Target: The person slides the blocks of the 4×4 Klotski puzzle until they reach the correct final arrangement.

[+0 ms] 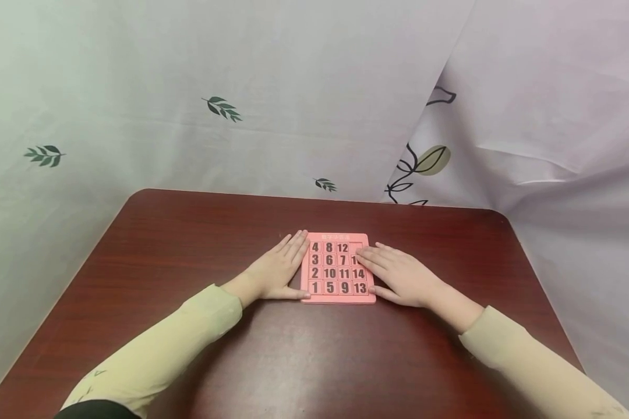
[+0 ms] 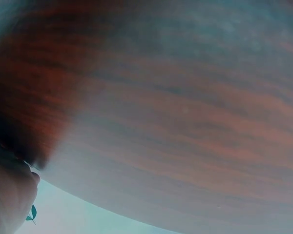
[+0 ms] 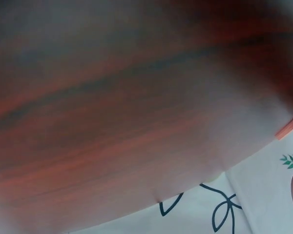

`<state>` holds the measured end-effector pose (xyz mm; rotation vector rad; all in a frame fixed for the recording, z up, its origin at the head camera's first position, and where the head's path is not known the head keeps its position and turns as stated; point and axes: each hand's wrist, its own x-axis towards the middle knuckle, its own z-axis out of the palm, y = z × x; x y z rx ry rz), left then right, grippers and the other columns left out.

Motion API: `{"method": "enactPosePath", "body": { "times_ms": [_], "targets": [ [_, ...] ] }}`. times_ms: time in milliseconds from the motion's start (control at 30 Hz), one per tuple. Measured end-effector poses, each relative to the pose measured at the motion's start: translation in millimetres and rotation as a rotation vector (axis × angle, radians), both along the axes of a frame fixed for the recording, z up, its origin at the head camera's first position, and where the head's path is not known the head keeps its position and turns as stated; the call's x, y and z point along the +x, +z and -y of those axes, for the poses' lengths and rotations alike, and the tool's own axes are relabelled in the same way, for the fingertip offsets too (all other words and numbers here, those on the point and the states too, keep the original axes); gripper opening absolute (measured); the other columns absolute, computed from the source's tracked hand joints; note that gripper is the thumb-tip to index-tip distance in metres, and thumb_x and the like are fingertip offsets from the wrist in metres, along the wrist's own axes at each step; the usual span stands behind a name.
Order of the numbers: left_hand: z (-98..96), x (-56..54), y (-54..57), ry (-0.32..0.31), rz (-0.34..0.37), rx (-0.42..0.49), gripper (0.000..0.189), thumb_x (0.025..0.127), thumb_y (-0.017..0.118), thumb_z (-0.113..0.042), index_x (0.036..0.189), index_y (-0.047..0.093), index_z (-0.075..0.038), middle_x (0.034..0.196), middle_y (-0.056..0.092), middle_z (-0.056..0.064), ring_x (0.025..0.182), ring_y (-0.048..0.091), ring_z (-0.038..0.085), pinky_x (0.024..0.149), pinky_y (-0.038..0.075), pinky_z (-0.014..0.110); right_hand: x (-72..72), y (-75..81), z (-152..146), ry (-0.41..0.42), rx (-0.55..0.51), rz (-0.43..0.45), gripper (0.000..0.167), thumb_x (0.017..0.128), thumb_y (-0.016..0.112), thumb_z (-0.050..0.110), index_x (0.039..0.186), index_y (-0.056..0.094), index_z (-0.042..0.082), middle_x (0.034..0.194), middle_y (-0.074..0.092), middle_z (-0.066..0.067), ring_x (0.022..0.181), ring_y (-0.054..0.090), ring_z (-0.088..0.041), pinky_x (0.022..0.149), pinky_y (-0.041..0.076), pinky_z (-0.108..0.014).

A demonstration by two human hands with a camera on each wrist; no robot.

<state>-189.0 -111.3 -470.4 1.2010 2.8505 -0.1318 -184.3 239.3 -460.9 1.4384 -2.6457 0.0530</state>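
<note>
A pink sliding number puzzle [image 1: 337, 295] lies flat on the table, its black digits upright in the head view. The slot at its top right corner holds no tile; the tile below it is partly covered by fingers. Along the left edge rests my left hand [image 1: 279, 269], fingers straight and thumb at the lower left corner. My right hand [image 1: 402, 278] lies at the right side, fingertips over the right column and thumb touching the edge near the 13. Only a sliver of the puzzle's side [image 3: 289, 127] appears in the right wrist view.
The dark red wooden table [image 1: 304, 355] has rounded far corners. Behind it hangs a pale curtain [image 1: 272, 151] with leaf prints, reaching the table's far edge. A dark rounded shape [image 1: 96, 410] shows at the bottom left, by the left sleeve [image 1: 162, 349].
</note>
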Motion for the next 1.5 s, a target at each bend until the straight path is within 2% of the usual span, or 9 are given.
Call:
{"method": "enactPosePath", "body": {
  "times_ms": [133, 400, 500, 667, 933, 1200, 1500],
  "targets": [
    [1.1, 0.8, 0.7, 0.001, 0.003, -0.003, 0.124, 0.092, 0.051, -0.083, 0.165, 0.018, 0.011, 0.175, 0.01, 0.032, 0.166, 0.015, 0.041, 0.137, 0.019, 0.05, -8.3, 1.3, 10, -0.007, 0.005, -0.004, 0.072, 0.101, 0.065, 0.046, 0.158, 0.05, 0.004, 0.163, 0.052, -0.012, 0.153, 0.048, -0.028, 0.13, 0.036, -0.047],
    [1.2, 1.1, 1.3, 0.004, 0.014, 0.001, 0.124, 0.091, 0.052, -0.083, 0.165, 0.018, 0.011, 0.175, 0.01, 0.032, 0.165, 0.014, 0.042, 0.137, 0.018, 0.051, -22.2, 4.8, 36, -0.012, 0.02, 0.063, 0.071, 0.104, 0.061, 0.047, 0.16, 0.046, 0.006, 0.167, 0.047, -0.011, 0.157, 0.043, -0.027, 0.132, 0.032, -0.047],
    [0.9, 0.6, 0.6, 0.004, 0.009, -0.003, 0.124, 0.092, 0.052, -0.083, 0.165, 0.018, 0.011, 0.175, 0.01, 0.032, 0.166, 0.014, 0.042, 0.137, 0.018, 0.051, -22.9, 5.8, 38, -0.009, 0.028, 0.069, 0.071, 0.104, 0.061, 0.047, 0.16, 0.046, 0.006, 0.167, 0.047, -0.01, 0.156, 0.044, -0.027, 0.131, 0.033, -0.048],
    [-2.0, -0.7, -0.1, 0.008, 0.015, -0.008, 0.125, 0.091, 0.051, -0.084, 0.166, 0.017, 0.01, 0.176, 0.009, 0.031, 0.166, 0.014, 0.041, 0.137, 0.018, 0.05, -21.0, 5.3, 24, -0.048, 0.04, 0.083, 0.072, 0.104, 0.06, 0.049, 0.161, 0.047, 0.008, 0.167, 0.047, -0.008, 0.158, 0.042, -0.027, 0.133, 0.031, -0.046],
    [-1.4, 0.3, 1.9, 0.027, 0.045, 0.017, 0.126, 0.09, 0.055, -0.084, 0.166, 0.018, 0.009, 0.176, 0.009, 0.03, 0.166, 0.013, 0.041, 0.137, 0.018, 0.051, -16.5, 6.3, 5, -0.047, -0.002, 0.033, 0.069, 0.101, 0.067, 0.045, 0.156, 0.053, 0.005, 0.161, 0.055, -0.011, 0.152, 0.05, -0.031, 0.128, 0.037, -0.051],
    [1.3, 0.8, 2.2, 0.031, 0.065, 0.033, 0.124, 0.091, 0.055, -0.082, 0.166, 0.017, 0.009, 0.176, 0.008, 0.03, 0.166, 0.012, 0.04, 0.137, 0.018, 0.049, -21.4, 9.9, 25, -0.019, -0.031, 0.053, 0.069, 0.102, 0.065, 0.045, 0.156, 0.053, 0.005, 0.163, 0.052, -0.011, 0.155, 0.047, -0.029, 0.131, 0.034, -0.049],
    [1.3, -0.3, -0.6, 0.042, 0.104, 0.08, 0.123, 0.091, 0.057, -0.08, 0.167, 0.015, 0.008, 0.177, 0.006, 0.028, 0.167, 0.011, 0.038, 0.137, 0.018, 0.047, -26.0, 10.5, 56, 0.003, -0.004, 0.1, 0.068, 0.105, 0.059, 0.047, 0.159, 0.049, 0.007, 0.166, 0.049, -0.009, 0.157, 0.043, -0.028, 0.132, 0.032, -0.047]
  ]
}}
